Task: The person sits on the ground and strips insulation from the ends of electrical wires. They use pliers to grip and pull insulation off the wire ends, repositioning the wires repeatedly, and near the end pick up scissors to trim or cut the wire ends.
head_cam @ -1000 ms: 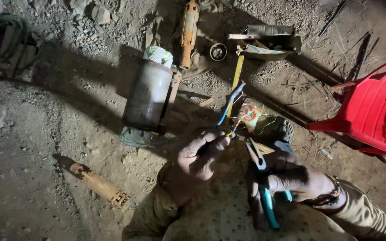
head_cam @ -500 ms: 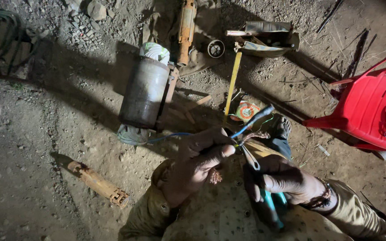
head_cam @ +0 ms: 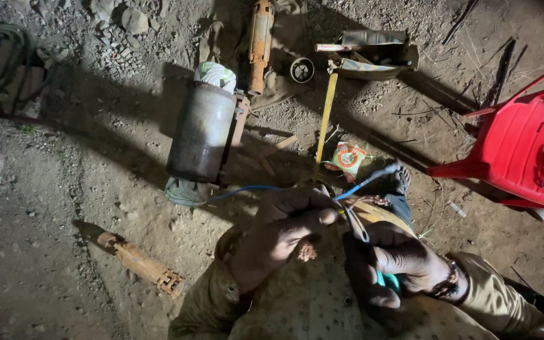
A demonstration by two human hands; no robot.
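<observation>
We pinch the blue wire [head_cam: 360, 184] tight in our left hand [head_cam: 288, 230], just above our lap, while our right hand [head_cam: 388, 261] squeezes the teal-handled pliers [head_cam: 373, 252], so we should bite only the wire's tip, gently.

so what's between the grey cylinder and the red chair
In the head view, between cylinder and chair: a yellow strip standing on the dirt, and a small round orange-green packet.

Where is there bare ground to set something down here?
Bare dirt lies between the rusty tube and the grey cylinder, and between the red chair and the right hand. It is crowded above the left hand, around the blue wire.
</observation>
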